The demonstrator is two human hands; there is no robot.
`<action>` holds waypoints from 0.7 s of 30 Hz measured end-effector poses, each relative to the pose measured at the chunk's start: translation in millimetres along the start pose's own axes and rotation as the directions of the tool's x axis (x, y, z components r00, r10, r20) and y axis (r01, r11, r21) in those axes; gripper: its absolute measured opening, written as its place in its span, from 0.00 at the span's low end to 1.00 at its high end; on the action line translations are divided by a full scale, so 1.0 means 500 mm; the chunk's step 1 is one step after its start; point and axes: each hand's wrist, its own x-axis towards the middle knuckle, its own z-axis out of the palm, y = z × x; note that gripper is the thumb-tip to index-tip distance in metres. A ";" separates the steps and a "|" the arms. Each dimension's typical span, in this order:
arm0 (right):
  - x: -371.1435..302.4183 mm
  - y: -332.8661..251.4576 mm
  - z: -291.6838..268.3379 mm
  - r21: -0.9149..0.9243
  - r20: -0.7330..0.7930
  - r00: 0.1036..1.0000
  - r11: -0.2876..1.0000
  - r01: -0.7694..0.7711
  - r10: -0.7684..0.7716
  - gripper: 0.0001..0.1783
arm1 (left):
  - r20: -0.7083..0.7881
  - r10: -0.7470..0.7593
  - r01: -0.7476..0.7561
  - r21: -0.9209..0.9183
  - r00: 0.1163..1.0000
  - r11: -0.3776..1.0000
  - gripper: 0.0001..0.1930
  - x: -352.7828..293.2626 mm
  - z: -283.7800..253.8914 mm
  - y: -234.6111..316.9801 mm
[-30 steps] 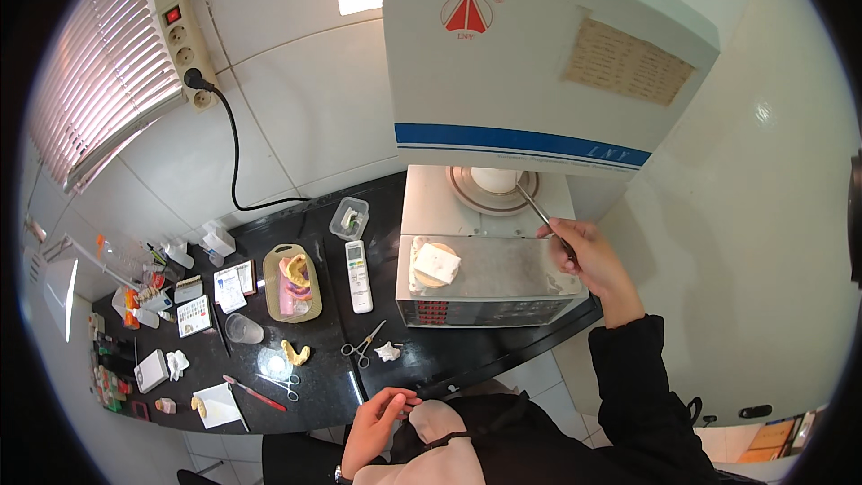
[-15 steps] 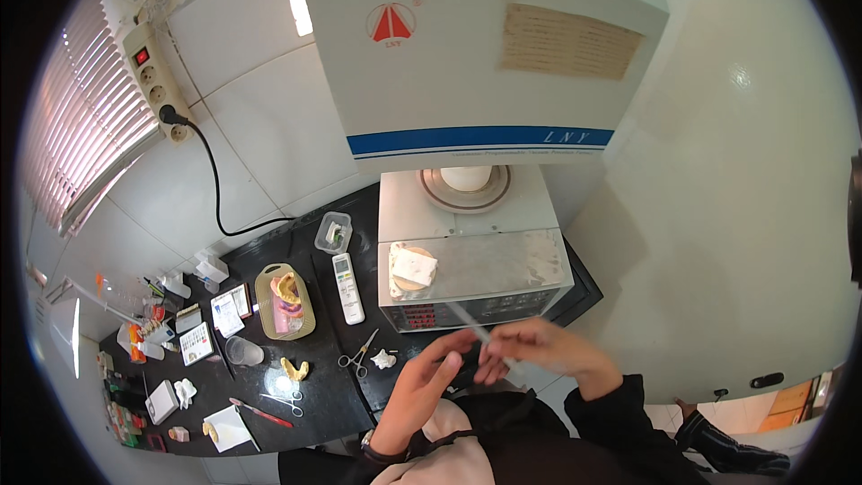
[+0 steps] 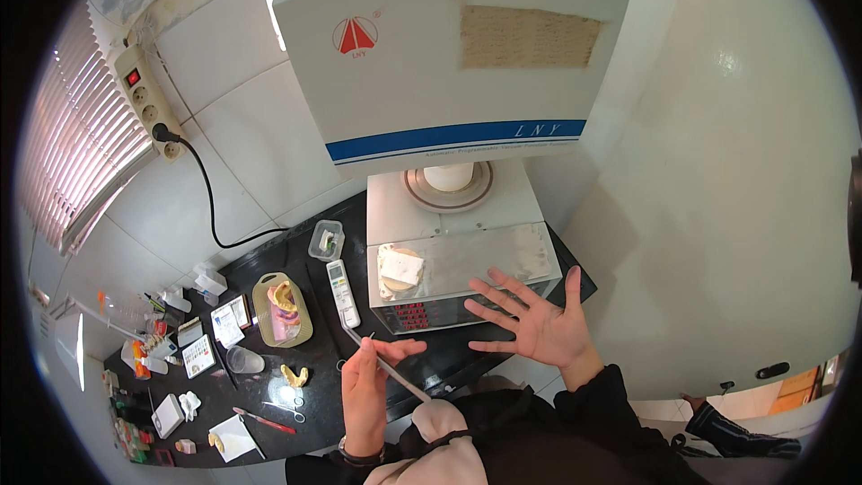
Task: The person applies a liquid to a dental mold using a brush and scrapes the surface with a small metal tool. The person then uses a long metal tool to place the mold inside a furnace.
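My left hand (image 3: 366,395) grips a pair of long, slim metal tweezers (image 3: 401,380) between thumb and fingers. Their bent tip points up and left, near the white remote control (image 3: 342,295); the other end slants down toward my body. My right hand (image 3: 543,328) is empty, palm up with fingers spread, in front of the porcelain furnace (image 3: 489,265). On the furnace's front ledge sits a round tan pad with a white block (image 3: 402,268) on it. The furnace's big grey head (image 3: 431,81) is raised above a round platform with a white pedestal (image 3: 449,178).
On the black counter (image 3: 328,350) to the left are a basket (image 3: 305,314) holding dental models, a small clear box (image 3: 326,241), a plastic cup (image 3: 244,360), a yellow dental model (image 3: 294,376) and a red-handled tool (image 3: 265,420). A black cable (image 3: 213,189) runs down the tiled wall.
The tweezers were near my right hand, between both hands; now my left hand holds them, lower and farther left. My right hand has turned palm up and spread its fingers.
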 end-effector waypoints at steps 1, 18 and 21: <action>-0.003 -0.002 -0.004 -0.002 0.029 0.999 1.000 -0.014 0.014 0.61 | 0.024 -0.022 0.021 0.013 0.999 1.000 0.23 -0.006 -0.001 0.001; -0.036 0.030 0.079 -0.919 0.061 0.981 -0.373 0.128 0.185 0.59 | 0.068 0.042 -0.051 0.134 0.997 0.990 0.25 -0.028 0.060 0.024; -0.032 0.019 0.101 -0.938 0.061 0.981 -0.325 0.120 0.186 0.62 | 0.032 0.123 -0.127 0.184 0.992 0.975 0.25 -0.030 0.069 0.025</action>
